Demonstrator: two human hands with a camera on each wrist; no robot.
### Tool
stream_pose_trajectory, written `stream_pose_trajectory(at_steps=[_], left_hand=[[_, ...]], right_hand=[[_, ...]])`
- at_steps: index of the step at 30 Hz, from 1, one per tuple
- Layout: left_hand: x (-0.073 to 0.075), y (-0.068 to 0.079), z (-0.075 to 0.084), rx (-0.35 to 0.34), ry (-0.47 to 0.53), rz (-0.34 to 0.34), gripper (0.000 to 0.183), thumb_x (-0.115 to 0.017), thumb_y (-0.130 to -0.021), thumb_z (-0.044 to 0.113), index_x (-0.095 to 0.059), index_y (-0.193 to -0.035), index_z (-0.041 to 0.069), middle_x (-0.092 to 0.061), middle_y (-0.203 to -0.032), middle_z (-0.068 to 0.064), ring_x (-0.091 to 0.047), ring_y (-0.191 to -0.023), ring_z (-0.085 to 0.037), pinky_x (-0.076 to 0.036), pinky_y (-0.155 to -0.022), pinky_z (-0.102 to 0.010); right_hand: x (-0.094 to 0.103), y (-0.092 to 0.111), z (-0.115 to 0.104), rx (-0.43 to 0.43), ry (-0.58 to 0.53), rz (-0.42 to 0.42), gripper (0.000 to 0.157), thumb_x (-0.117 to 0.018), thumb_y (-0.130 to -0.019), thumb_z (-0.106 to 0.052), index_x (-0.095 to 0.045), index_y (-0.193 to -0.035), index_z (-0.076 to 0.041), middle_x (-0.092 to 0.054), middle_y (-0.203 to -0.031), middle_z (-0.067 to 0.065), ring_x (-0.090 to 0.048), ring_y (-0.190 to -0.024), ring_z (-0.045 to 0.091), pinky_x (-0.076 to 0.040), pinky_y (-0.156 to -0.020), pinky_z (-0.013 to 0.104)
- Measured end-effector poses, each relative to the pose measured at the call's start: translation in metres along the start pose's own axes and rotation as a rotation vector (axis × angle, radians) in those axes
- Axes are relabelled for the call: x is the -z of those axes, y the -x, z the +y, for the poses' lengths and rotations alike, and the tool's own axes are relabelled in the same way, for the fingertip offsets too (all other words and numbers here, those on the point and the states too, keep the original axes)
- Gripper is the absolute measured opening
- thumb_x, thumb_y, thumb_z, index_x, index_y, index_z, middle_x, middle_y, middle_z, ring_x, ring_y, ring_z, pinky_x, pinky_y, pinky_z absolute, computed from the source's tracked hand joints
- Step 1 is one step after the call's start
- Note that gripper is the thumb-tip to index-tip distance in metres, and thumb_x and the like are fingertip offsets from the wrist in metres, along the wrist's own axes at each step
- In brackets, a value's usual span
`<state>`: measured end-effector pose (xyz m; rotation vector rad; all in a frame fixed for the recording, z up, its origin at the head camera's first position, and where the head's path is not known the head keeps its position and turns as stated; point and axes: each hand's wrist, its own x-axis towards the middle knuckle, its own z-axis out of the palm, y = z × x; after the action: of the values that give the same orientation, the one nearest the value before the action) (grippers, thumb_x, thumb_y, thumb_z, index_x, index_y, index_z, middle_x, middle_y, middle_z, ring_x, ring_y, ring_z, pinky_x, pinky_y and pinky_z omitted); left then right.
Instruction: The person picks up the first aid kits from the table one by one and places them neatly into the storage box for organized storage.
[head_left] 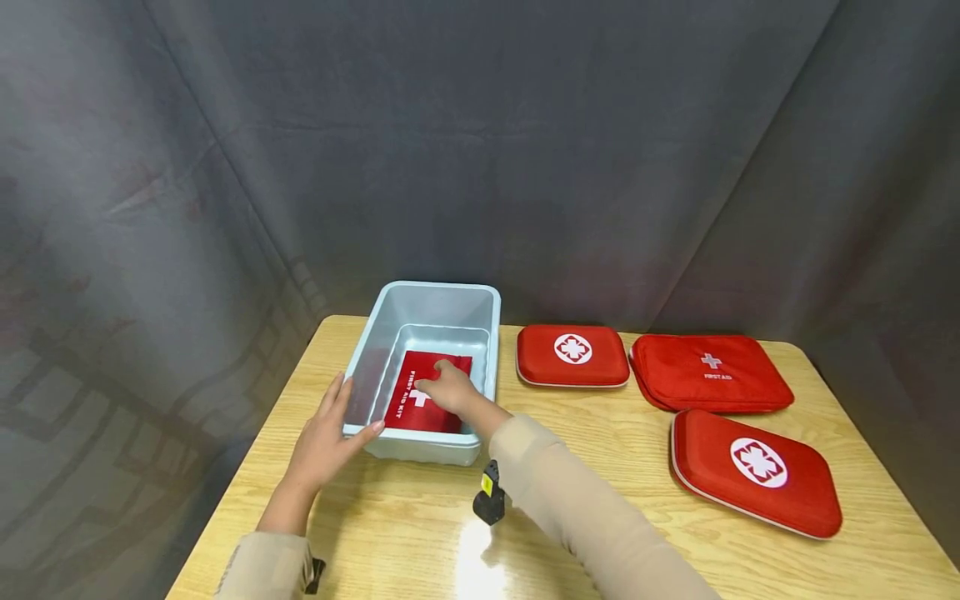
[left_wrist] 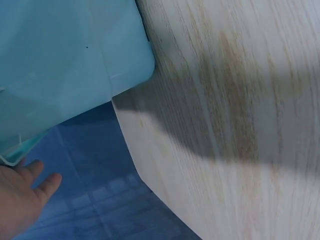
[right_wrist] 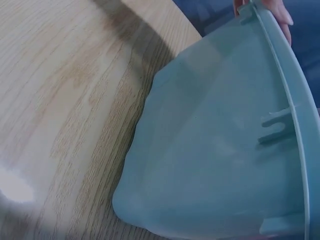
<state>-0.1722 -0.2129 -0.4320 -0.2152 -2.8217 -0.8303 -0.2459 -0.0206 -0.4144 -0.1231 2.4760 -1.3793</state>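
Observation:
A red first aid kit pouch (head_left: 430, 417) with a white cross lies flat inside the pale blue plastic tub (head_left: 491, 333). My right hand (head_left: 455, 392) reaches over the tub's near right side and rests on the pouch, thumb and forefinger extended; its other fingers are hidden. At the tub's near left corner, my left hand (head_left: 324, 442) touches the rim with fingers spread, thumb along the near edge. The left wrist view shows part of this left hand (left_wrist: 22, 200) by the rim. From the right wrist, the tub's outer wall (right_wrist: 215, 130) fills much of the view.
To the tub's right lie a small red hard case (head_left: 536, 354) with a white emblem, a soft red first aid bag (head_left: 675, 375) and a larger red hard case (head_left: 787, 492). All stand on a wooden table (head_left: 420, 517). A grey curtain (head_left: 480, 167) hangs behind.

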Motion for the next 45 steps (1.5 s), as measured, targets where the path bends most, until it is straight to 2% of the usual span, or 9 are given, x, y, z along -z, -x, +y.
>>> stream_pose_trajectory(at_steps=[4, 7, 14, 18, 27, 36, 39, 42, 45], left_hand=[[0.0, 0.0, 0.0, -0.013, -0.06, 0.004, 0.082, -0.054, -0.076, 0.051, -0.025, -0.135, 0.001, -0.017, -0.139, -0.017, -0.036, -0.112, -0.042, -0.029, -0.083, -0.06], [0.0, 0.001, 0.001, -0.015, -0.077, 0.0, 0.082, -0.054, -0.076, 0.052, -0.025, -0.135, 0.001, -0.018, -0.139, -0.018, -0.033, -0.114, -0.041, -0.027, -0.085, -0.06], [0.001, 0.0, 0.002, -0.008, -0.089, -0.002, 0.082, -0.053, -0.077, 0.052, -0.025, -0.135, 0.001, -0.018, -0.139, -0.018, -0.03, -0.117, -0.04, -0.027, -0.085, -0.06], [0.001, 0.001, 0.002, -0.006, -0.092, -0.003, 0.081, -0.053, -0.077, 0.052, -0.025, -0.135, 0.002, -0.017, -0.139, -0.018, -0.031, -0.116, -0.04, -0.027, -0.084, -0.059], [0.002, 0.0, 0.002, -0.003, -0.088, -0.01, 0.082, -0.052, -0.077, 0.053, -0.024, -0.135, 0.002, -0.016, -0.14, -0.017, -0.031, -0.116, -0.039, -0.026, -0.084, -0.06], [0.002, 0.001, 0.001, 0.0, -0.086, -0.013, 0.082, -0.052, -0.077, 0.053, -0.024, -0.135, 0.002, -0.016, -0.14, -0.017, -0.031, -0.116, -0.039, -0.026, -0.084, -0.06], [0.002, 0.001, 0.001, 0.003, -0.082, -0.015, 0.082, -0.052, -0.077, 0.053, -0.024, -0.135, 0.002, -0.016, -0.14, -0.017, -0.031, -0.116, -0.04, -0.026, -0.085, -0.06], [0.002, 0.001, 0.001, 0.003, -0.078, -0.013, 0.082, -0.052, -0.077, 0.052, -0.024, -0.135, 0.002, -0.016, -0.14, -0.018, -0.03, -0.117, -0.04, -0.026, -0.085, -0.059], [0.002, 0.001, 0.002, 0.001, -0.075, -0.012, 0.082, -0.052, -0.077, 0.053, -0.024, -0.135, 0.002, -0.017, -0.139, -0.018, -0.031, -0.116, -0.04, -0.026, -0.085, -0.059]], right_hand=[[0.002, 0.004, -0.001, 0.051, -0.042, 0.024, 0.051, -0.053, -0.084, -0.029, -0.041, -0.122, 0.001, -0.05, -0.114, 0.015, -0.049, -0.099, 0.024, -0.04, -0.082, 0.037], [0.005, 0.009, -0.002, 0.056, -0.115, 0.036, 0.048, -0.053, -0.083, -0.03, -0.044, -0.119, 0.0, -0.052, -0.108, 0.012, -0.051, -0.094, 0.022, -0.043, -0.077, 0.034], [0.012, 0.025, -0.005, 0.057, -0.457, 0.025, 0.037, -0.053, -0.084, -0.02, -0.046, -0.112, 0.002, -0.052, -0.104, 0.013, -0.051, -0.094, 0.027, -0.045, -0.076, 0.037], [0.018, 0.032, -0.005, 0.088, -0.58, 0.009, 0.038, -0.051, -0.085, -0.017, -0.042, -0.113, 0.006, -0.051, -0.106, 0.016, -0.051, -0.096, 0.027, -0.045, -0.078, 0.037], [0.038, 0.043, 0.003, 0.138, -0.756, -0.03, 0.03, -0.047, -0.086, -0.015, -0.041, -0.108, 0.004, -0.047, -0.107, 0.017, -0.05, -0.094, 0.024, -0.04, -0.084, 0.043], [0.055, 0.053, 0.015, 0.178, -0.888, -0.013, 0.027, -0.043, -0.087, -0.011, -0.04, -0.109, 0.003, -0.052, -0.1, 0.013, -0.054, -0.088, 0.019, -0.041, -0.083, 0.043], [0.061, 0.054, 0.019, 0.182, -0.933, 0.006, 0.024, -0.042, -0.088, -0.011, -0.04, -0.107, 0.002, -0.053, -0.097, 0.011, -0.055, -0.091, 0.024, -0.041, -0.083, 0.044], [0.067, 0.053, 0.026, 0.189, -0.993, 0.02, 0.019, -0.039, -0.089, -0.01, -0.042, -0.105, 0.0, -0.052, -0.099, 0.016, -0.051, -0.098, 0.034, -0.041, -0.082, 0.045], [0.074, 0.052, 0.034, 0.199, -1.059, 0.038, 0.016, -0.036, -0.09, -0.009, -0.044, -0.101, 0.0, -0.051, -0.101, 0.022, -0.049, -0.098, 0.037, -0.041, -0.081, 0.046]])
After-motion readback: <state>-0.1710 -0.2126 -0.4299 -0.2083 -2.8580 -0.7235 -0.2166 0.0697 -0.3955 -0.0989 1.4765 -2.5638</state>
